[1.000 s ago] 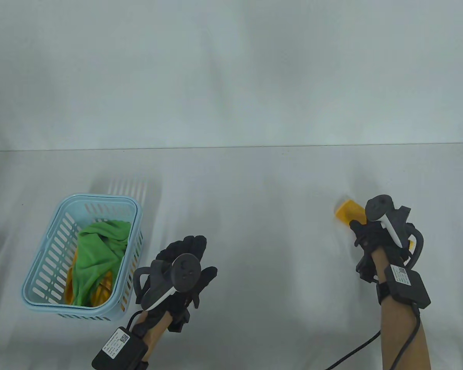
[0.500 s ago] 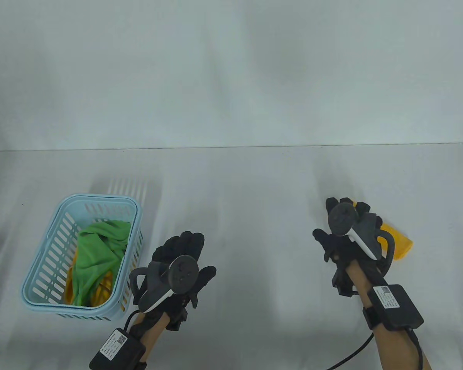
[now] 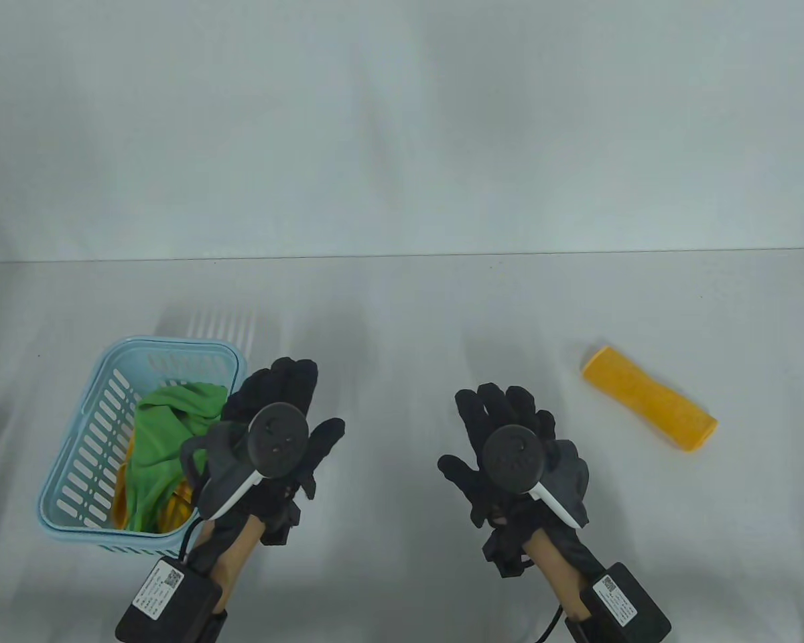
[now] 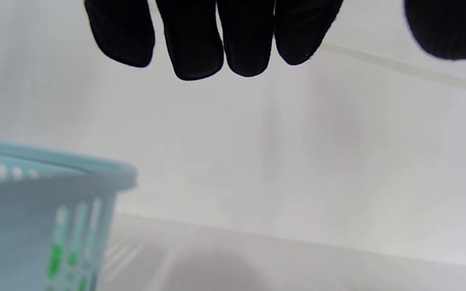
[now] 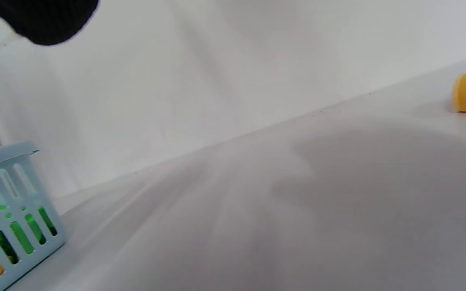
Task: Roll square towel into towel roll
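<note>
A: Yellow towel roll (image 3: 649, 406) lying on the tabletop, over toward the right edge, slanted, tightly rolled. Nothing touching it.

B: Right hand (image 3: 516, 462) well apart from the roll, hovering nearer the middle of the front edge. Fingers spread and straight, holding nothing. Only one dark fingertip (image 5: 43, 18) showing in the right wrist view, roll's end at that view's right edge.

A: Left hand (image 3: 275, 435) just beside the blue basket (image 3: 74, 462), fingers straight and relaxed, gripping nothing. Four fingertips (image 4: 194, 48) hanging side by side in the left wrist view, thumb apart, basket rim below them.

B: Basket sitting near the left edge of the tabletop. Inside, a crumpled green cloth (image 3: 167, 442) on top, a bit of yellow cloth (image 3: 177, 506) peeking out beneath.

A: Both hands level with each other, palms down, above bare white tabletop (image 3: 409, 321).
</note>
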The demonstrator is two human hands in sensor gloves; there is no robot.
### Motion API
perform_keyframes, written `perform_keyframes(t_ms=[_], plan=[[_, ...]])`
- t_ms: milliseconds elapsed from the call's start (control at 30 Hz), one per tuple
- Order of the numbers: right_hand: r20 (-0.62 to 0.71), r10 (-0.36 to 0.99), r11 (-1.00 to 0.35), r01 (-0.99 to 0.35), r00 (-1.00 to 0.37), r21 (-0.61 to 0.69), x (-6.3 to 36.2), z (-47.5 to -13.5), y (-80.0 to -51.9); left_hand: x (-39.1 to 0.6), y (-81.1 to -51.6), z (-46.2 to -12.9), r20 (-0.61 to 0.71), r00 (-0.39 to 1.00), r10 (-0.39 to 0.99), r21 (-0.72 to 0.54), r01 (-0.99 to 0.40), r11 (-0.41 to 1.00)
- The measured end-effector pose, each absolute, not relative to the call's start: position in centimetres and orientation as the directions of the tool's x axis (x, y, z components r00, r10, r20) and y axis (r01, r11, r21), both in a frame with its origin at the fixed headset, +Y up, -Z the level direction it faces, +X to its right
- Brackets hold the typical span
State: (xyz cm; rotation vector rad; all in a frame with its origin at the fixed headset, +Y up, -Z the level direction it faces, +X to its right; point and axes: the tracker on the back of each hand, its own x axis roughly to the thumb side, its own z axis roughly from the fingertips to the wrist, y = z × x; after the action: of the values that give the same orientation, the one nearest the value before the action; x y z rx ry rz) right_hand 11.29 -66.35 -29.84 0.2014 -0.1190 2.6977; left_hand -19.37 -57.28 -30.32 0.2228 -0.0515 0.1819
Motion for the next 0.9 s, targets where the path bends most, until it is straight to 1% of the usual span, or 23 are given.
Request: perform_keyframes(t_ms=[67,167,267,333,433,533,600,733,900], plan=[[0.183,0.421,-0.894,-0.440,-0.889,-0.080,11.1,-29.4,-66.6,-20.9,-56.1,-30.9,0.030,0.987,0.155,0.217,-0.158,0.963],[0.194,0.399,-0.905,-0.419,-0.896,-0.076,10.9,-29.0,-66.9,-23.3,-55.2,-32.0,-0.049,0.993,0.108,0.199,-0.097,0.975],[0.200,0.394,-0.909,-0.413,-0.897,-0.064,10.9,-28.8,-66.9,-26.1,-55.0,-33.5,-0.141,0.989,0.046,0.139,-0.026,0.990],[0.204,0.399,-0.907,-0.418,-0.894,-0.059,10.9,-28.8,-66.9,-27.9,-55.5,-34.5,-0.197,0.980,0.021,0.095,-0.002,0.996],[0.204,0.411,-0.902,-0.429,-0.889,-0.054,11.0,-28.8,-66.9,-30.6,-57.2,-36.2,-0.273,0.962,-0.012,-0.015,0.008,1.000],[0.205,0.427,-0.895,-0.444,-0.881,-0.045,11.0,-28.8,-67.0,-32.5,-59.8,-37.8,-0.306,0.952,-0.024,-0.133,-0.017,0.991],[0.203,0.432,-0.893,-0.448,-0.879,-0.039,11.0,-28.8,-66.9,-33.4,-62.0,-38.6,-0.337,0.939,-0.070,-0.219,-0.006,0.976],[0.204,0.439,-0.890,-0.455,-0.875,-0.036,11.0,-28.9,-66.9,-33.8,-65.3,-39.7,-0.338,0.925,-0.173,-0.371,0.038,0.928],[0.204,0.444,-0.889,-0.458,-0.873,-0.027,11.0,-28.9,-66.9,-33.4,-67.8,-40.6,-0.313,0.912,-0.265,-0.447,0.105,0.888]])
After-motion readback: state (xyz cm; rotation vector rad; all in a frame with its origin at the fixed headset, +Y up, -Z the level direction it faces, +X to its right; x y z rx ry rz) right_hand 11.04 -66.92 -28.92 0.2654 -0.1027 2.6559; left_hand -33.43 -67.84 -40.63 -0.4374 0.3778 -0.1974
